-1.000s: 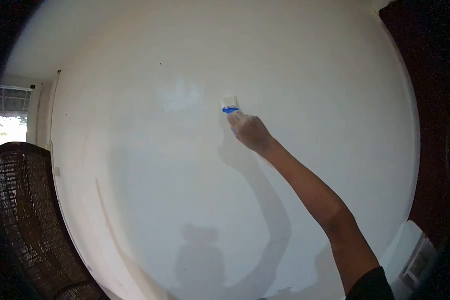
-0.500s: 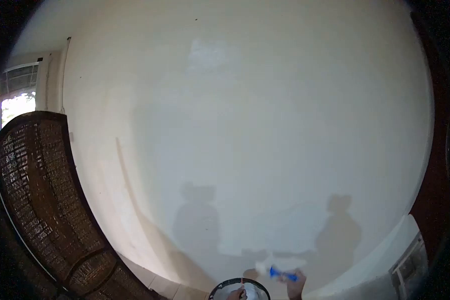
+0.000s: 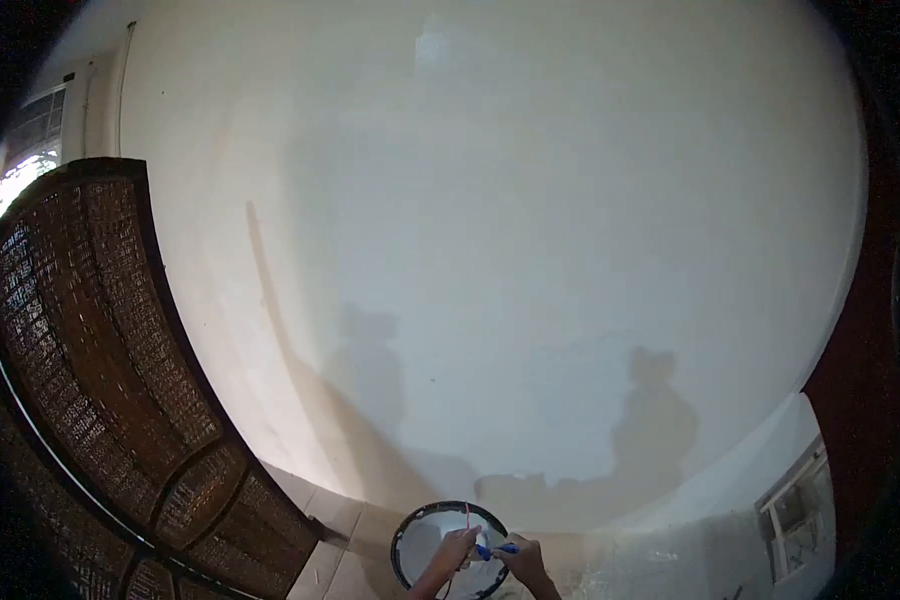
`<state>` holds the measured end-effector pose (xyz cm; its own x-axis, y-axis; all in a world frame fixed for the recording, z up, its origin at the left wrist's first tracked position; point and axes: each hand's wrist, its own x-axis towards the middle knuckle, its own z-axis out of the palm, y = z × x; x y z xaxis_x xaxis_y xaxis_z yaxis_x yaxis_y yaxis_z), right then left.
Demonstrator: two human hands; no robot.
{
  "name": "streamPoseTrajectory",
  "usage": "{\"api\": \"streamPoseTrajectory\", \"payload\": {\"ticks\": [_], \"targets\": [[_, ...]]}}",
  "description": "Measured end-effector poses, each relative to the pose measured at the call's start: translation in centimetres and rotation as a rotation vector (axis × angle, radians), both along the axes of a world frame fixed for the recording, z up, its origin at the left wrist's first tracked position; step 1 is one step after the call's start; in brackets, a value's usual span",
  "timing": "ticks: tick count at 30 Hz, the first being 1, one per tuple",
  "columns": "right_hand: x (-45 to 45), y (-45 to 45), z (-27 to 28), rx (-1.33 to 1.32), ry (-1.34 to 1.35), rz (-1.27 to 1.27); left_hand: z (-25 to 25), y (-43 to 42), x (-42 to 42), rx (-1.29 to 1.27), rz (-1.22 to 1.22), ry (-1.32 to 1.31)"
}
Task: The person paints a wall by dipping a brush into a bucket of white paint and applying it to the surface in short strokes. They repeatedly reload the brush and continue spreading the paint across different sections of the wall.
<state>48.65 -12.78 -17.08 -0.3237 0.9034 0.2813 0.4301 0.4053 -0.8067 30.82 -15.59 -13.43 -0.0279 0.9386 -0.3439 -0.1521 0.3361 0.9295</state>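
In the head view a round bucket (image 3: 401, 565) with a dark, white-smeared rim stands low in the middle, pale inside. My left hand (image 3: 456, 549) is over the bucket with its fingers closed. A thin reddish stick (image 3: 467, 514) rises just above that hand; I cannot make out whether the fingers grip it. My right hand (image 3: 526, 560) is closed around a blue-handled tool (image 3: 508, 548), whose working end points left toward my left hand. That end is too small and partly hidden to tell its kind.
A large pale wall (image 3: 530, 220) fills the view, with shadows on its lower part. A dark woven wooden panel (image 3: 100, 350) leans at the left beside a window (image 3: 35, 160). Floor tiles (image 3: 330, 520) lie left of the bucket. A framed opening (image 3: 798, 515) is at lower right.
My right hand has brought the blue-handled tool from near the wall down and left to the bucket, close to my left hand. The view has tilted down, showing more of the bucket.
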Motion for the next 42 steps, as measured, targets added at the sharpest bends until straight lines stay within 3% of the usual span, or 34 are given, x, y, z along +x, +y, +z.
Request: {"api": "streamPoseTrajectory", "payload": {"ticks": [1,5,7,14,18,20,21,23,26,27,29,31,32,34,36,38,42], "targets": [[-0.5,-0.4,-0.4,0.12,-0.039,0.035,0.2,-0.8,-0.3,0.007,0.016,-0.026],[-1.9,-2.8,-2.9,0.071,-0.087,0.069,1.1,-3.0,-1.4,0.019,0.069,0.041],[-2.5,-4.5,-1.6,-0.127,0.02,0.022,0.7,-4.2,-1.5,0.014,0.086,0.035],[-1.9,-7.7,-2.5,-0.281,-0.01,-0.008,0.3,-5.7,-1.1,0.01,0.098,-0.116],[-1.1,-7.0,-3.8,-0.104,-0.164,0.147,0.6,-6.2,-0.9,-0.01,0.093,-0.188],[-0.3,-6.0,-3.7,0.014,-0.443,0.406,-0.2,-6.4,-0.6,-0.003,0.073,-0.189],[-0.1,-5.7,-3.3,0.092,-0.425,0.486,-1.0,-6.2,-0.5,-0.018,0.068,-0.188],[-0.6,-5.1,-2.1,0.13,-0.542,0.583,-2.2,-6.5,0.2,0.194,0.112,-0.093],[-1.1,-4.6,-3.2,0.268,-0.656,0.669,0.0,-6.2,0.5,0.061,0.131,-0.042],[-1.4,-4.2,-4.3,0.273,-0.56,0.656,-0.3,-6.0,0.7,0.045,0.13,-0.047],[-1.9,-4.0,-6.8,0.259,-0.462,0.641,-1.7,-5.4,1.1,0.355,0.141,0.163],[-2.1,-4.3,-8.0,0.248,-0.499,0.422,1.8,-6.2,1.4,0.338,0.158,0.143],[-2.1,-4.7,-7.5,0.24,-0.505,0.426,3.0,-6.6,1.5,0.337,0.178,0.131],[-2.4,-5.8,-4.9,0.097,-0.217,0.263,2.1,-6.4,1.4,0.286,0.155,0.072],[-2.3,-8.1,-1.9,0.002,-0.356,0.152,1.5,-6.5,1.6,0.31,0.164,0.035],[-2.0,-9.3,-1.2,0.037,-0.152,0.011,0.7,-6.8,1.9,0.302,0.148,0.008],[-0.7,-10.9,-2.0,0.014,-0.062,0.052,-0.3,-8.0,2.3,0.401,0.129,0.089]]}}
